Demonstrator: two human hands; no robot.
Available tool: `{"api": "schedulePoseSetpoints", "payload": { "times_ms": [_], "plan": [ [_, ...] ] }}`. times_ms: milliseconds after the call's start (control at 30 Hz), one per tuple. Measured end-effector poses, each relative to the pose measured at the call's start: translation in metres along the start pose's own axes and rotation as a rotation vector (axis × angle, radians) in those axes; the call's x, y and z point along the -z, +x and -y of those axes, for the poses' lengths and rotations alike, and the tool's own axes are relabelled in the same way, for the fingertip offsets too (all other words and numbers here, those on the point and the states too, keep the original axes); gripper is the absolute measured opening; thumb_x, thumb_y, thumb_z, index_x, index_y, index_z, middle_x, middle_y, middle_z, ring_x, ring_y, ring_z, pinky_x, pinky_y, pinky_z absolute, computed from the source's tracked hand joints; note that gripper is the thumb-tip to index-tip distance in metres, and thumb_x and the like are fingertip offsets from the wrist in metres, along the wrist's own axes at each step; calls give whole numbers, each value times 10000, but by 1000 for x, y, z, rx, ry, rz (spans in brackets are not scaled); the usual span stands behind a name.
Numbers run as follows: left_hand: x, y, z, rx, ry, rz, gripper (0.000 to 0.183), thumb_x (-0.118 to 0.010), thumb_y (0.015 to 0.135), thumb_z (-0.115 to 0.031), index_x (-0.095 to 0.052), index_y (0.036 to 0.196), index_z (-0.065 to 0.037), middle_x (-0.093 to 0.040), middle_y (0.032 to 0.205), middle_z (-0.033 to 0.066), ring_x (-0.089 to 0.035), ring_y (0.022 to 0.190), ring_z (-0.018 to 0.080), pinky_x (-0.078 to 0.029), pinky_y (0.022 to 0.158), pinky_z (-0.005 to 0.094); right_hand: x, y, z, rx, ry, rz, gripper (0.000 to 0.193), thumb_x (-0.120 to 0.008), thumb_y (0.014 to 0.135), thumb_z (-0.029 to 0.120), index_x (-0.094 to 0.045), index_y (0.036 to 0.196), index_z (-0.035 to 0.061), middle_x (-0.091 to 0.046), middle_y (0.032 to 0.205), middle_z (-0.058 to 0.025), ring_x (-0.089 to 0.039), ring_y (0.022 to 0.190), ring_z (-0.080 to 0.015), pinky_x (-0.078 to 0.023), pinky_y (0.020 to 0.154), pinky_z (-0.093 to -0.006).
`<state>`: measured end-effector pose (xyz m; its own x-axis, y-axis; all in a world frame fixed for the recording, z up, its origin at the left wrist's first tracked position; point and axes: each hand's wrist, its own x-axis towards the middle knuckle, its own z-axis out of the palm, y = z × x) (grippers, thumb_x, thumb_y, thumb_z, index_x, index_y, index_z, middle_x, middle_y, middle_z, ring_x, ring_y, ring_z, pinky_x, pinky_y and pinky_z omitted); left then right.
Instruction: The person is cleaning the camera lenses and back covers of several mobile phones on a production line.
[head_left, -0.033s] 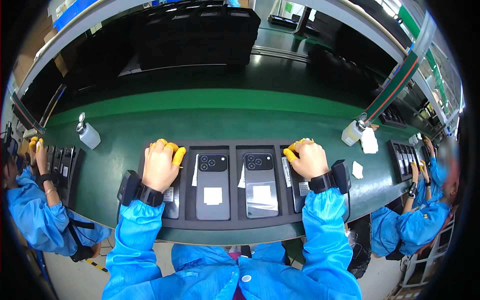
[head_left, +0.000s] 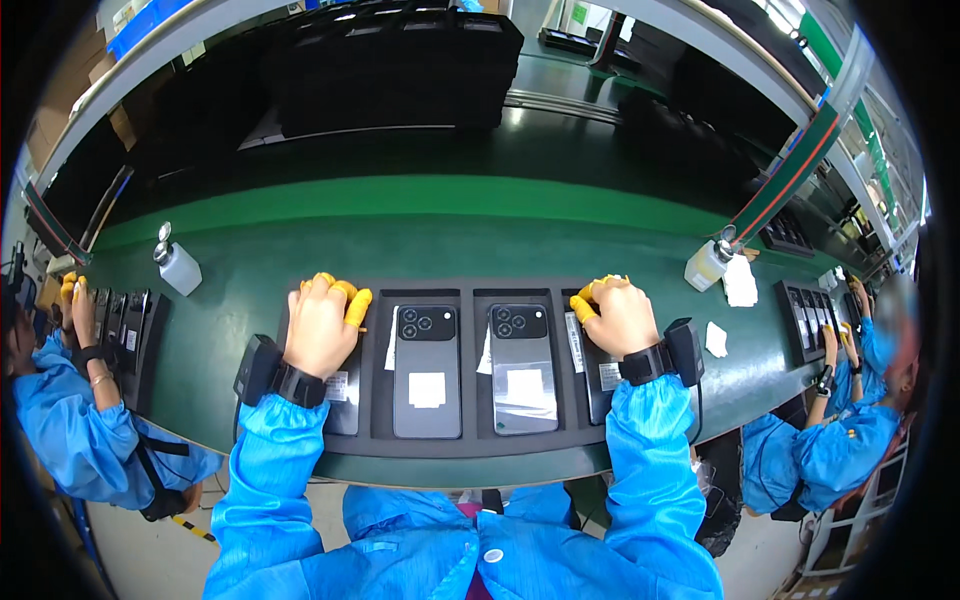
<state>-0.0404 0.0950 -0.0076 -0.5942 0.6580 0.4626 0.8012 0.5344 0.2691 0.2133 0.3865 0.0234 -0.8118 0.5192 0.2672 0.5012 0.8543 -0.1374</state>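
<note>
A dark foam tray (head_left: pixel 466 370) lies in front of me on the green table, with smartphones in its slots. Two phones show fully in the middle slots, backs up: a grey phone (head_left: pixel 427 370) with a white label and another phone (head_left: pixel 522 370) with a label under clear film. My left hand (head_left: pixel 320 325), in yellow finger cots, curls its fingers over the tray's far left corner. At the far right corner my right hand (head_left: pixel 617 315) grips likewise, also in yellow cots. Both outer phones are partly hidden under my hands.
A pump bottle (head_left: pixel 178 268) stands at left, another pump bottle (head_left: pixel 708 265) at right beside white wipes (head_left: pixel 740 282). Black stacked trays (head_left: pixel 390 80) rise at the back. Co-workers in blue work at trays on either side, one person (head_left: pixel 85 410) left, one person (head_left: pixel 835 440) right.
</note>
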Motion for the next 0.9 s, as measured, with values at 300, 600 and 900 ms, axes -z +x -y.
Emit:
{"api": "schedulePoseSetpoints", "payload": {
  "times_ms": [300,600,900],
  "plan": [
    [28,-1,-18,187,-55,-97,305,-839,724,-241,-705,883,-19,-569,1091,146,-557,1056,358,-512,903,443,15,-1,9,-68,246,-45,472,-800,751,166,-590,1138,-3,-551,1171,-238,-546,1123,-417,-477,970,-483],
    [4,64,-8,338,167,174,412,-825,758,-312,-721,1033,-23,-569,1189,177,-535,1172,380,-537,920,478,-2,83,-13,-126,61,165,475,-790,785,274,-637,1153,16,-595,1202,-214,-582,1160,-397,-493,1001,-467],
    [-19,28,-74,-117,-74,-14,325,-758,856,-326,-729,988,-30,-649,975,175,-619,965,368,-502,857,451,-7,47,20,242,223,-199,299,-728,868,296,-715,1028,44,-692,1043,-184,-652,987,-367,-517,893,-467]
  ]
}}
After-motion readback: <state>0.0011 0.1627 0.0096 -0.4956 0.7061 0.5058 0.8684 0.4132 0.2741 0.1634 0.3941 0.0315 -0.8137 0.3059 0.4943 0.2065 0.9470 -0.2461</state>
